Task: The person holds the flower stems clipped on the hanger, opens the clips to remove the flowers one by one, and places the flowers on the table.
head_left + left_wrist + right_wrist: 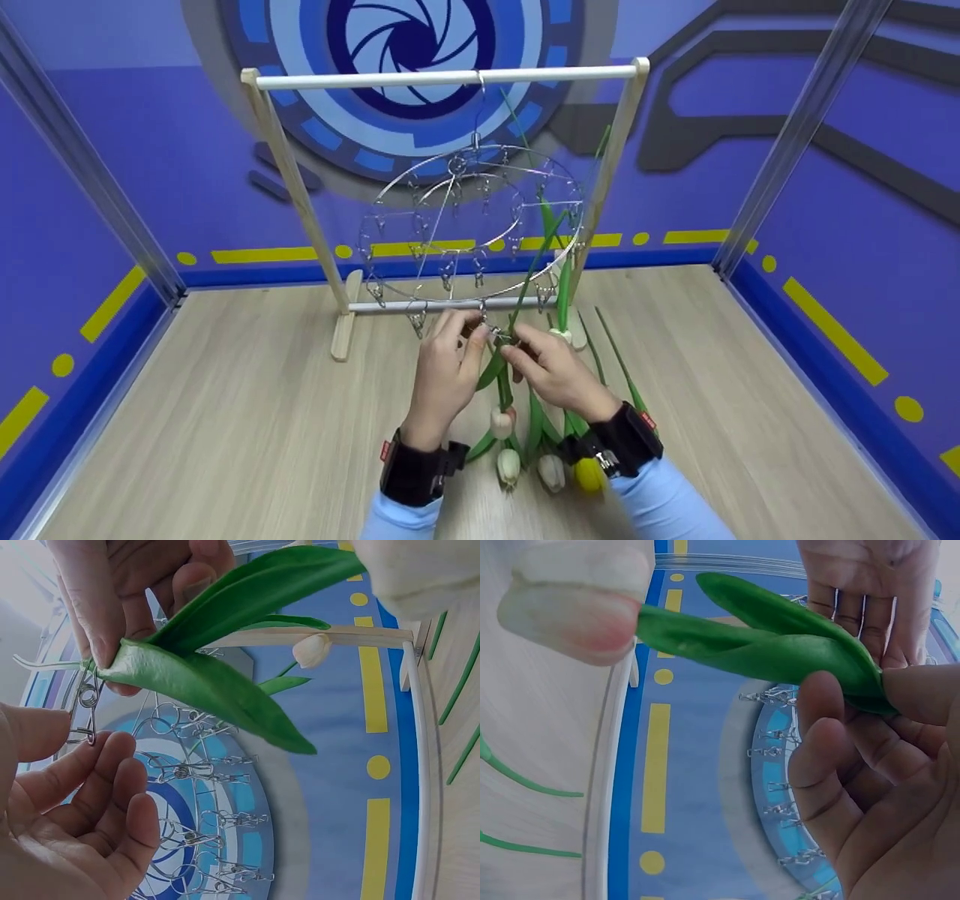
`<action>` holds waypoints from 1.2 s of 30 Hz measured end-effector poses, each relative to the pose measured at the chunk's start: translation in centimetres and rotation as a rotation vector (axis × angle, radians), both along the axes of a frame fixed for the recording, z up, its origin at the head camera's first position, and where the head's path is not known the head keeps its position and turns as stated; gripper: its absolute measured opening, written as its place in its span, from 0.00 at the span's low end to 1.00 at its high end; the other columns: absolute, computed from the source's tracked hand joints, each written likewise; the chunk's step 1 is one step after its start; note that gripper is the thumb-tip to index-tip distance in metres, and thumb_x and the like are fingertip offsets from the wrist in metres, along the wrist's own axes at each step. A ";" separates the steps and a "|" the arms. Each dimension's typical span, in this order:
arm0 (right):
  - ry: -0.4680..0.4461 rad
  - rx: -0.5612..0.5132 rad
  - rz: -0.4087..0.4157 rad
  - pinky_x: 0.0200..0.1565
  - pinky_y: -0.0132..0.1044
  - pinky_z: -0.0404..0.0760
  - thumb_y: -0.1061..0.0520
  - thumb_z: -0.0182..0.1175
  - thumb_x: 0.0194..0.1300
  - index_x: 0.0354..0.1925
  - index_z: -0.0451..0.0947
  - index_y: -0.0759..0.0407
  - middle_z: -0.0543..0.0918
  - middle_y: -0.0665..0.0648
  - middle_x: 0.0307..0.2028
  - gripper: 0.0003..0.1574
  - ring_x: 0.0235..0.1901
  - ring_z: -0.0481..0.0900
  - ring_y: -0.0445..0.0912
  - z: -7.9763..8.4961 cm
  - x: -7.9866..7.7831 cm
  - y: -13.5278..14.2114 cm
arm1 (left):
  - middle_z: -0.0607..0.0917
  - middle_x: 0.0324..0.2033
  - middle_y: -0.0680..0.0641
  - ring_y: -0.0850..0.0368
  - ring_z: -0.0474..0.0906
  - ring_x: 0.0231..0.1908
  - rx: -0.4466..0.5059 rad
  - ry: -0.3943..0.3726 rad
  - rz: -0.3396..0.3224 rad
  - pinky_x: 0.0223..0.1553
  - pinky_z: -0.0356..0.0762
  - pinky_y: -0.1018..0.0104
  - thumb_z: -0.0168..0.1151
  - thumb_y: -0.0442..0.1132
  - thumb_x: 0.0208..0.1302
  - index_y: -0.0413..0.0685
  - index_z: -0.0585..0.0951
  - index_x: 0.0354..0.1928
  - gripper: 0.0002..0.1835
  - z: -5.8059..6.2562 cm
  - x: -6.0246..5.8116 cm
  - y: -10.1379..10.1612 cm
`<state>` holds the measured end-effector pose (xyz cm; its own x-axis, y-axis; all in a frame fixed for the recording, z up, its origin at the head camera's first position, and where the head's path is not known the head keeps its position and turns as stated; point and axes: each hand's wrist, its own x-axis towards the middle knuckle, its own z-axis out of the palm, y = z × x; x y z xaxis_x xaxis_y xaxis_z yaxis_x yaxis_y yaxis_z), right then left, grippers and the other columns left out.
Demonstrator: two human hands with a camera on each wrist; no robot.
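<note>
My left hand pinches a wire clothespin between thumb and forefinger. The clip sits at the stem of an upside-down pink-and-white tulip, just beyond its leaves. My right hand grips this tulip where its green leaves meet the stem; its bloom points down. The clothespin belongs to a round metal hanger with several clips, which hangs from a white rod. Another tulip, with a pale bloom, hangs head-down at the hanger's right side.
A wooden stand carries the white rod. On the table near my right wrist lie a white tulip, a greyish-white tulip and a yellow tulip. Blue printed walls enclose the table.
</note>
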<state>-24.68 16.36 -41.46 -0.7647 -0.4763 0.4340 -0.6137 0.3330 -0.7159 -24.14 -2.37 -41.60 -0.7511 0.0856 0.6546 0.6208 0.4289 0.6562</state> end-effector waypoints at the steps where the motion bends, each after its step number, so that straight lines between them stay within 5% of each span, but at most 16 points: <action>1: -0.005 0.000 0.001 0.28 0.33 0.77 0.61 0.53 0.80 0.37 0.72 0.62 0.81 0.61 0.27 0.10 0.25 0.81 0.53 0.0 0.0 0.0 | 0.83 0.42 0.44 0.53 0.80 0.42 0.001 -0.003 0.000 0.43 0.80 0.59 0.58 0.35 0.77 0.36 0.82 0.50 0.10 0.0 0.0 0.0; 12: -0.082 -0.026 0.005 0.30 0.33 0.78 0.59 0.59 0.77 0.45 0.78 0.65 0.82 0.61 0.29 0.07 0.26 0.80 0.48 -0.4 0.1 0.0 | 0.82 0.37 0.47 0.54 0.78 0.39 0.009 0.030 0.033 0.43 0.76 0.58 0.59 0.37 0.77 0.41 0.83 0.45 0.07 -0.1 0.0 0.1; 24: -0.073 -0.056 -0.043 0.27 0.30 0.72 0.58 0.62 0.75 0.33 0.77 0.61 0.80 0.56 0.25 0.11 0.23 0.75 0.40 -1.1 0.0 -0.4 | 0.83 0.37 0.47 0.54 0.78 0.39 0.033 0.046 0.045 0.43 0.77 0.57 0.61 0.37 0.76 0.41 0.83 0.44 0.06 -0.1 -0.1 -0.1; 36: -0.049 -0.075 -0.035 0.27 0.30 0.73 0.59 0.61 0.75 0.33 0.78 0.61 0.78 0.55 0.24 0.11 0.23 0.73 0.39 -1.2 0.0 -0.2 | 0.82 0.37 0.47 0.55 0.78 0.37 0.039 0.032 0.013 0.41 0.77 0.62 0.61 0.37 0.76 0.41 0.82 0.44 0.06 -0.3 -0.2 -0.3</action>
<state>-24.71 16.21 -42.67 -0.8016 -0.4163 0.4291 -0.5663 0.2986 -0.7682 -24.37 -2.68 -41.86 -0.7303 0.0497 0.6813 0.6366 0.4114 0.6523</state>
